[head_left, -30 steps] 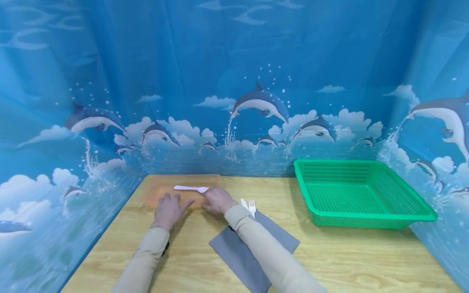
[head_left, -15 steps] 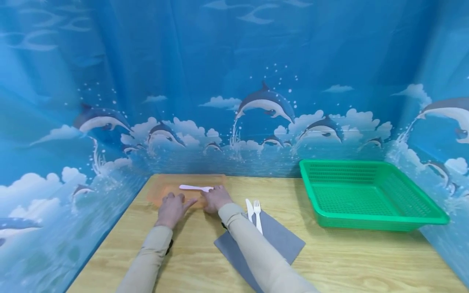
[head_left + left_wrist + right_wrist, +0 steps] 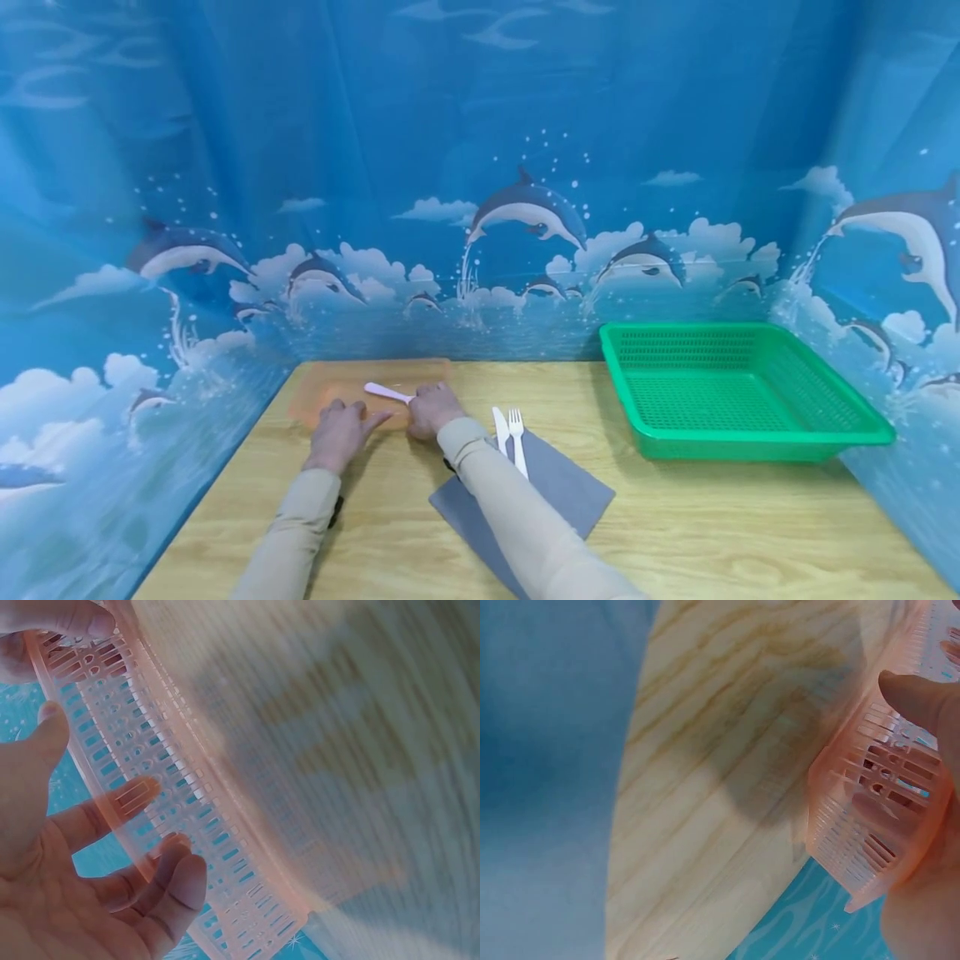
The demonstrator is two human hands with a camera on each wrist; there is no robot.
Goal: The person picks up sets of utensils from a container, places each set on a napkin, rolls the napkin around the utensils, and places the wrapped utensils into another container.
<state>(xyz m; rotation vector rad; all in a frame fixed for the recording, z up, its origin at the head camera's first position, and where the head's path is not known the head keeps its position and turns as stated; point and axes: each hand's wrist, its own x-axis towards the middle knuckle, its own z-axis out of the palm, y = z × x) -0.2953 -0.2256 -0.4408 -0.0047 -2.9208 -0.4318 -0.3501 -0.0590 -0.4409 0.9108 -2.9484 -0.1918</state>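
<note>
Right hand point(image 3: 433, 410) is gripping the near wall of the orange basket point(image 3: 318, 392), its thumb lying outside and its fingers showing through the slots behind, probably because that thin edge is offering an easy hold. The basket is sitting at the far left of the table point(image 3: 675, 517), and a pale utensil point(image 3: 386, 392) is lying over its interior, handle slanting away leftward while the other end is disappearing behind the knuckles; whether the fingers are also touching it, I cannot tell. The left hand point(image 3: 341, 429) is spreading loosely at the same wall, some fingers reaching behind it, perhaps steadying rather than clutching. Farther right, a white knife point(image 3: 500, 425) and a white fork point(image 3: 517, 433) are lying side by side, tips jutting past a grey cloth point(image 3: 555, 479), seemingly paired as a set. Beyond them, a green basket point(image 3: 712, 403) is standing well apart, leaving the hands room.
</note>
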